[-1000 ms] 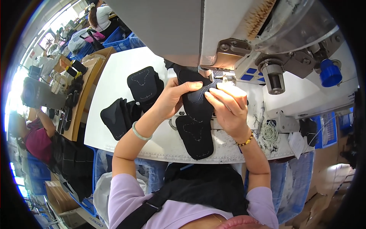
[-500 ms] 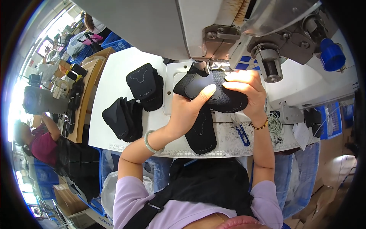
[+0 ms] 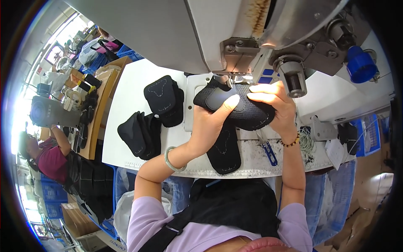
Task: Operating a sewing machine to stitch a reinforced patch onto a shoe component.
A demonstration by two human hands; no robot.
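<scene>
A black mesh shoe upper (image 3: 252, 115) with a grey inner patch lies under the needle area of the sewing machine (image 3: 239, 59). My left hand (image 3: 212, 126) grips its left side, thumb on top and the other fingers hidden beneath. On the right edge, my right hand (image 3: 282, 107) holds the same upper, fingertips pressed on its top near the needle; its thumb is hidden. Partly under the upper, another black piece (image 3: 223, 153) with pale stitched marks reaches toward the table's front edge. Blue-handled thread snips (image 3: 270, 153) lie beside my right wrist.
Two stacks of black pieces, one farther back (image 3: 164, 98) and one nearer (image 3: 140, 135), sit on the white table (image 3: 126, 94) at left. A coil of pale cord (image 3: 307, 138) lies at right. Blue crates (image 3: 333, 197) stand below the table. Another person (image 3: 52, 161) works at far left.
The whole view has shifted slightly. Both hands keep their hold on the shoe upper, which stays at the needle with no clear movement.
</scene>
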